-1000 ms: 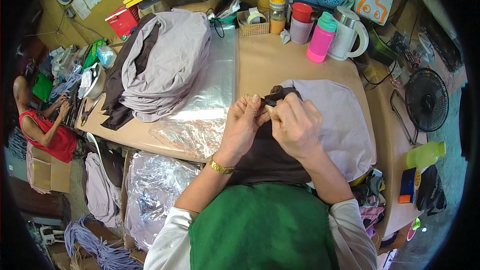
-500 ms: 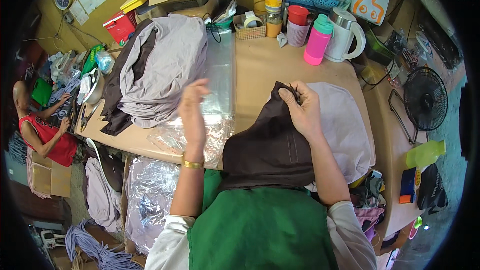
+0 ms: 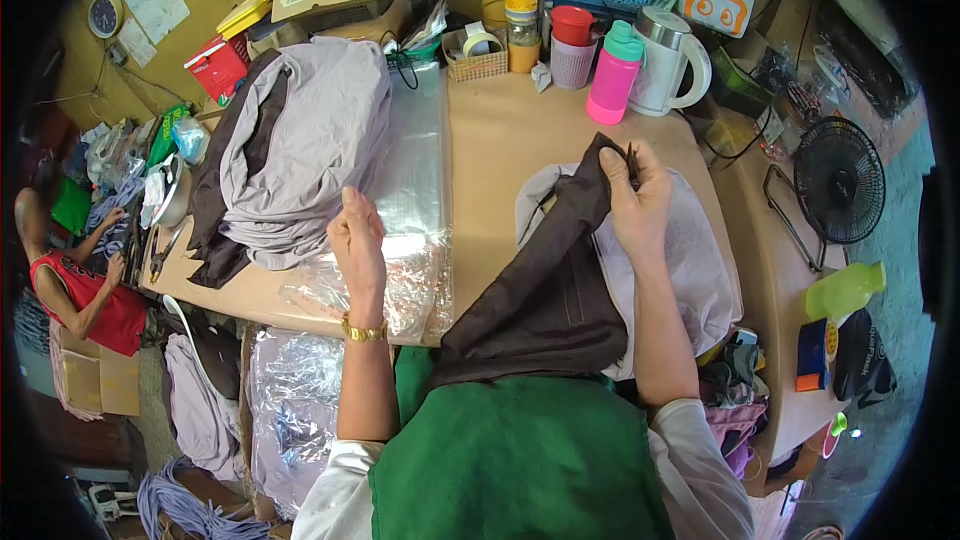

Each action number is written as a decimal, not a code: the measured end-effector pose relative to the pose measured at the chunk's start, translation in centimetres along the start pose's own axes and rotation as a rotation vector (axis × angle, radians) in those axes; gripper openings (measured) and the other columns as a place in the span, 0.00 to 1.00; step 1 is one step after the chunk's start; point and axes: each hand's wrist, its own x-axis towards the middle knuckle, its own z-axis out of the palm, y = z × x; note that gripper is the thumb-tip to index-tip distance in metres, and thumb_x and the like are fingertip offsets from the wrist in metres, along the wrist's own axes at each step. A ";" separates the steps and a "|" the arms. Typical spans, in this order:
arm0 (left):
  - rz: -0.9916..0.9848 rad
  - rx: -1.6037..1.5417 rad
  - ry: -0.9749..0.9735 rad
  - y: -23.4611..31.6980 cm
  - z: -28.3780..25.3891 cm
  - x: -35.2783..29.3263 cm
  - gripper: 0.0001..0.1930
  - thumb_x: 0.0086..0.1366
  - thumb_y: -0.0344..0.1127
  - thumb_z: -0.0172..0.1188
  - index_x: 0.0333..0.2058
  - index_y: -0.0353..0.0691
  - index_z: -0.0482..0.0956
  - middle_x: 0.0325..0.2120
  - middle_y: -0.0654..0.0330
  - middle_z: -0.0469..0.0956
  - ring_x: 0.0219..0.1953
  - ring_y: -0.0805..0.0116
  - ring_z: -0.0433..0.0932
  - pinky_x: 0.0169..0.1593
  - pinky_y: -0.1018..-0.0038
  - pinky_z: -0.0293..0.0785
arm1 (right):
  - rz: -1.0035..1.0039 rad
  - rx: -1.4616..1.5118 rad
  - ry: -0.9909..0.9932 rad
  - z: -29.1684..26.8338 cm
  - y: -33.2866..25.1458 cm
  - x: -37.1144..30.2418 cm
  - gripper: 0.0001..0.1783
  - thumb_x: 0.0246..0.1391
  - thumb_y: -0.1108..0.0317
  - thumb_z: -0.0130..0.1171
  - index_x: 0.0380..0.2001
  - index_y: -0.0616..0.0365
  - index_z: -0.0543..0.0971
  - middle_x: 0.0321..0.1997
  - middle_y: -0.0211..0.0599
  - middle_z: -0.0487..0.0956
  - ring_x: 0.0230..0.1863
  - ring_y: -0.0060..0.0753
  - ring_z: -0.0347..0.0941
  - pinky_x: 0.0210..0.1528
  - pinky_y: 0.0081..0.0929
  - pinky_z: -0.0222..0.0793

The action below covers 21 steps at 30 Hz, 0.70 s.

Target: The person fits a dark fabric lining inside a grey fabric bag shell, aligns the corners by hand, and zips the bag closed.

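My right hand [image 3: 640, 200] pinches the upper corner of a dark brown garment [image 3: 545, 280], which hangs slanting down to my lap. A small dark pointed tool [image 3: 632, 164] also shows between its fingers; its kind is unclear. My left hand [image 3: 358, 240] is raised over the table's near edge, apart from the garment, its fingers curled and pressed together. Whether something fine is pinched there cannot be seen. Behind the brown cloth, a light grey garment [image 3: 690, 270] lies on the table.
A pile of grey and brown garments [image 3: 305, 140] lies left, beside clear plastic bags [image 3: 415, 155]. A pink bottle [image 3: 614, 80], a white kettle [image 3: 665, 65] and a small basket [image 3: 478, 62] stand at the back. Right is a black fan [image 3: 840, 180]. A person in red [image 3: 85, 300] works far left.
My right hand has moved up and right, drawing the brown garment's corner along and stretching the cloth. More of the grey garment shows behind. My left hand has dropped lower and its fingers have curled in.
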 end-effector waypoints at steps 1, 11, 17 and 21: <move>0.015 0.078 -0.047 0.6 0.7 -0.6 0.22 0.73 0.48 0.46 0.23 0.39 0.71 0.19 0.68 0.67 0.23 0.80 0.61 0.26 0.79 0.56 | -0.002 0.003 -0.011 0.1 0.1 -0.1 0.13 0.60 0.67 0.60 0.25 0.60 0.71 0.21 0.18 0.65 0.26 0.12 0.56 0.27 0.16 0.54; 0.053 0.395 -0.439 -0.3 4.9 -8.1 0.13 0.67 0.34 0.55 0.25 0.33 0.74 0.17 0.57 0.71 0.20 0.73 0.69 0.26 0.73 0.65 | -0.128 0.019 0.064 -0.7 -1.2 1.7 0.12 0.61 0.66 0.59 0.27 0.61 0.72 0.24 0.20 0.67 0.29 0.14 0.59 0.32 0.17 0.58; -0.007 0.331 -0.003 -4.2 -2.3 -6.0 0.20 0.72 0.38 0.50 0.19 0.39 0.65 0.15 0.69 0.61 0.19 0.79 0.58 0.23 0.75 0.55 | -0.175 -0.119 0.165 -4.8 0.7 3.2 0.12 0.61 0.63 0.59 0.29 0.61 0.74 0.28 0.19 0.70 0.32 0.14 0.60 0.37 0.15 0.58; -0.150 -0.257 0.127 -4.3 -6.3 -4.3 0.15 0.72 0.41 0.49 0.25 0.44 0.68 0.20 0.71 0.66 0.21 0.79 0.63 0.24 0.77 0.57 | -0.163 -0.095 0.178 -4.4 0.4 3.0 0.13 0.61 0.61 0.60 0.28 0.59 0.74 0.28 0.18 0.70 0.32 0.13 0.60 0.36 0.15 0.57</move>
